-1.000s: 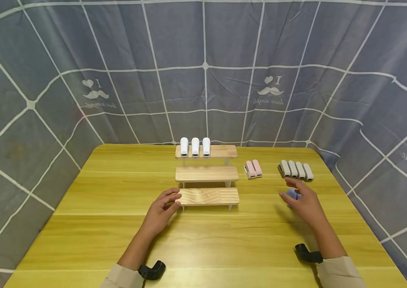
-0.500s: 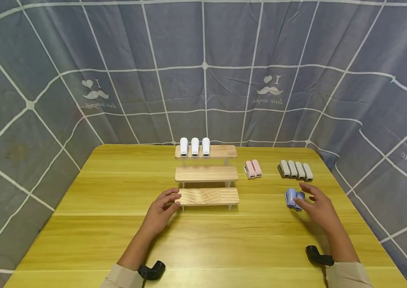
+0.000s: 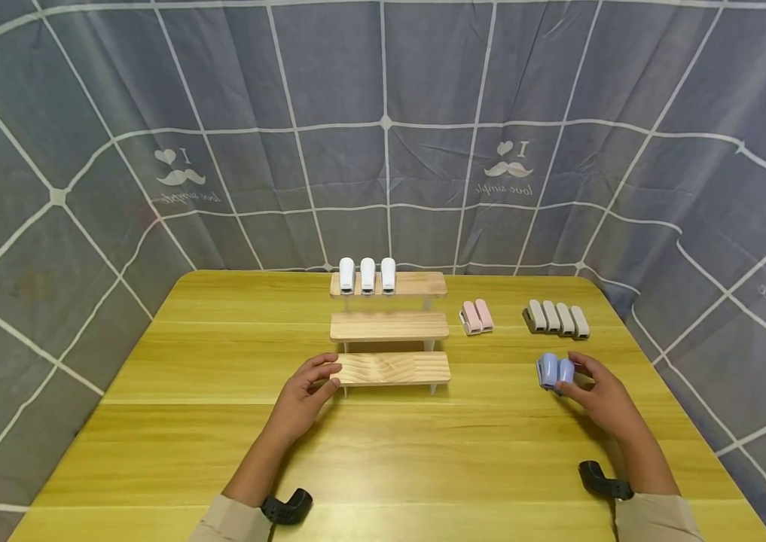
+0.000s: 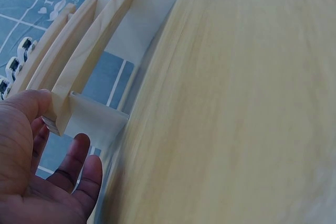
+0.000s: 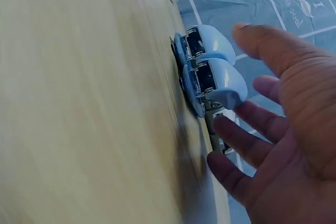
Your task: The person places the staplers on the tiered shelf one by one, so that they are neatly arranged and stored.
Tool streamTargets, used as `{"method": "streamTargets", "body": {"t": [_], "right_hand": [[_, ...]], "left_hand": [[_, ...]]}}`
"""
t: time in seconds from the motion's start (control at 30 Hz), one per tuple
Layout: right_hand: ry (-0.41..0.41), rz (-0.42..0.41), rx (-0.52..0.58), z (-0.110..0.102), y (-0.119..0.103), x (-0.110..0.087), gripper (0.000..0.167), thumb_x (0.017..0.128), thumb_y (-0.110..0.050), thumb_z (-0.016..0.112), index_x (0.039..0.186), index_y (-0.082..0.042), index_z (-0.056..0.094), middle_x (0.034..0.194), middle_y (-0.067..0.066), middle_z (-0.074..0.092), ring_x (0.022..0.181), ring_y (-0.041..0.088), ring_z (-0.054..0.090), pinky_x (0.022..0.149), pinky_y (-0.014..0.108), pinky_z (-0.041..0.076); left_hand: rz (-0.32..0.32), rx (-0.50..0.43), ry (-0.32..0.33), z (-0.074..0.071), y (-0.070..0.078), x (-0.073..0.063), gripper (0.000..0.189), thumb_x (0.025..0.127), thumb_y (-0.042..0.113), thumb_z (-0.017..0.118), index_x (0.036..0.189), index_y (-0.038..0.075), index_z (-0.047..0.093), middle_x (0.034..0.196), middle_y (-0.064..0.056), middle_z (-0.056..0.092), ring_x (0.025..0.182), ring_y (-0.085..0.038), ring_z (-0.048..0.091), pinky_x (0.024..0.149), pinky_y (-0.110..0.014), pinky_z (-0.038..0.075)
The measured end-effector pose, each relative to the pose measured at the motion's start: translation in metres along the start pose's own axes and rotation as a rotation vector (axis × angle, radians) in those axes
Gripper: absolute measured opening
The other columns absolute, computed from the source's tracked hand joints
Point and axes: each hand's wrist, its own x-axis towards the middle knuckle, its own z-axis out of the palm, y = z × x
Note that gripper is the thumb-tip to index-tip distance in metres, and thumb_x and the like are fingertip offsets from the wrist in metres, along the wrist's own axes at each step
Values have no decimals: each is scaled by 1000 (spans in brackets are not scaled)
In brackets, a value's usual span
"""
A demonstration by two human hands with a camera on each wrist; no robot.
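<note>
My left hand (image 3: 301, 403) holds the left end of a three-tier wooden display stand (image 3: 392, 369), thumb against the lowest board (image 4: 86, 56) and other fingers loosely curved beside its white leg. On the right, my right hand (image 3: 599, 391) reaches round a pair of small blue staplers (image 3: 548, 370) standing side by side on the table. Its thumb and index finger lie on either side of the right-hand blue stapler (image 5: 223, 80); in the right wrist view a gap shows between thumb and stapler. Three white staplers (image 3: 367, 276) stand on the left part of the top tier.
Two pink staplers (image 3: 476, 316) lie just right of the stand. Farther right is a row of several grey staplers (image 3: 556, 319), beyond the blue pair. The wooden table (image 3: 416, 459) ends at a grey gridded curtain (image 3: 328, 173) on three sides.
My right hand has moved right, uncovering the blue staplers, then brought its fingers in around the right-hand one, which now stands straighter beside the other. The left hand stays at the stand.
</note>
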Motion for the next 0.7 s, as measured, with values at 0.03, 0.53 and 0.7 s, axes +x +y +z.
{"method": "streamTargets", "body": {"t": [0.03, 0.53, 0.7], "right_hand": [[-2, -1, -2, 0, 1, 0, 72, 98, -25, 66, 148, 11, 30, 145, 36, 37, 125, 55, 44, 95, 60, 44], [-2, -44, -37, 5, 9, -3, 73, 95, -13, 70, 147, 15, 28, 141, 41, 39, 128, 57, 40, 101, 65, 35], [20, -53, -48, 7, 11, -2, 69, 95, -10, 68, 146, 15, 30, 141, 41, 39, 126, 57, 42, 101, 65, 35]], "left_hand": [[-3, 0, 1, 0, 0, 0, 32, 99, 22, 65, 126, 5, 67, 144, -1, 51, 128, -27, 51, 99, -50, 47], [-11, 9, -5, -1, -1, 0, 33, 99, 24, 65, 127, 6, 67, 144, 0, 50, 130, -27, 50, 99, -50, 46], [1, 22, 1, -1, -1, 0, 33, 99, 24, 64, 127, 6, 67, 145, 0, 50, 131, -28, 48, 99, -51, 46]]}}
